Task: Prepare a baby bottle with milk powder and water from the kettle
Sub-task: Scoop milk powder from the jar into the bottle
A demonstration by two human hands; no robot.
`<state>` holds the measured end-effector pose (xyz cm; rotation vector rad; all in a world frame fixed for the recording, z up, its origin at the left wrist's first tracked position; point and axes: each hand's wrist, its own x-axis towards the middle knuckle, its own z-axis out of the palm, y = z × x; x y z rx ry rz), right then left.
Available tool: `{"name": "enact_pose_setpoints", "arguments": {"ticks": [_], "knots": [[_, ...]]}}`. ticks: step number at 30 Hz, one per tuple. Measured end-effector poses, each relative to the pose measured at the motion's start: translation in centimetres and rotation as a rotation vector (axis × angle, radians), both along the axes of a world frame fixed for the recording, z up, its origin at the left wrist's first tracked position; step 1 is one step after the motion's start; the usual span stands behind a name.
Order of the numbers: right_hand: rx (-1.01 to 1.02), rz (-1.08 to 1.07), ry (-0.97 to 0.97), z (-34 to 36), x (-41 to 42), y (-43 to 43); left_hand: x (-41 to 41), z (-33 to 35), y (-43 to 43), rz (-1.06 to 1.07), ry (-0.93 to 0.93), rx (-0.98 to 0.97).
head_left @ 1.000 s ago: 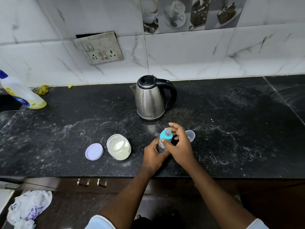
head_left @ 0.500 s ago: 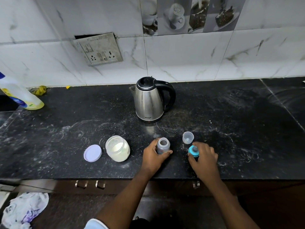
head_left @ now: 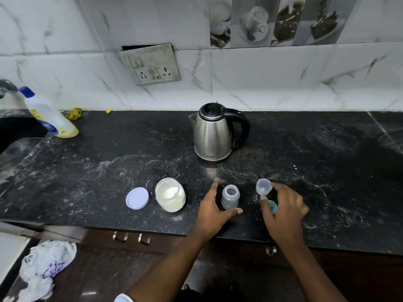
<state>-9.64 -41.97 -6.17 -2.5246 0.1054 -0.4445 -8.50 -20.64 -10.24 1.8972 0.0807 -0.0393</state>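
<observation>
The open baby bottle [head_left: 230,198] stands upright near the front of the black counter [head_left: 109,162]. My left hand [head_left: 212,211] curves loosely around it, fingers spread and thumb in front, without gripping. The blue teat ring [head_left: 273,207] lies on the counter to the right, half hidden under my right hand [head_left: 284,211], whose fingers are apart. The bottle's clear cap [head_left: 263,186] sits just beyond that hand's fingertips. The steel kettle [head_left: 214,132] stands behind, lid shut, handle to the right. To the left, the open milk powder jar [head_left: 170,195] stands beside its lilac lid [head_left: 137,198].
A white and yellow detergent bottle [head_left: 50,115] stands at the far left by the sink [head_left: 13,131]. A socket panel [head_left: 152,64] hangs loose on the tiled wall. A crumpled cloth [head_left: 45,264] lies on the floor below the counter edge.
My right hand took the blue teat ring off the bottle and set it down on the counter to the right. My left hand loosened its hold on the bottle.
</observation>
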Motion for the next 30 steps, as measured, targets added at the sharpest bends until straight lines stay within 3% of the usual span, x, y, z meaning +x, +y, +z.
{"name": "enact_pose_setpoints", "arguments": {"ticks": [3, 6, 8, 10, 13, 15, 18, 26, 30], "knots": [[0.06, 0.091, -0.205, 3.3, 0.7, 3.2, -2.2, 2.8, 1.2, 0.072, -0.074, -0.064], [0.105, 0.284, -0.378, 6.2, 2.3, 7.6, -4.8, 5.5, 4.0, 0.255, -0.34, -0.037], [0.14, 0.455, -0.371, 7.4, 3.6, 10.7, -5.7, 6.3, 6.8, 0.389, -0.494, 0.076], [0.128, 0.621, -0.252, 7.9, 4.9, 13.7, -5.8, 6.1, 9.7, 0.482, -0.47, 0.195], [0.016, 0.811, 0.111, 7.6, 6.7, 17.7, -4.8, 5.2, 13.0, 0.454, -0.185, 0.34], [-0.097, 0.849, 0.306, 7.1, 7.7, 19.8, -3.9, 4.3, 14.3, 0.359, -0.027, 0.391], [-0.259, 0.846, 0.452, 6.5, 8.8, 21.8, -2.6, 3.1, 15.5, 0.265, 0.098, 0.434], [-0.525, 0.807, 0.608, 7.0, 9.6, 22.6, -2.1, 1.8, 14.8, 0.27, -0.108, 0.248], [-0.564, 0.773, 0.617, 7.1, 9.1, 22.5, -2.2, 2.5, 14.0, 0.296, -0.206, 0.3]]}}
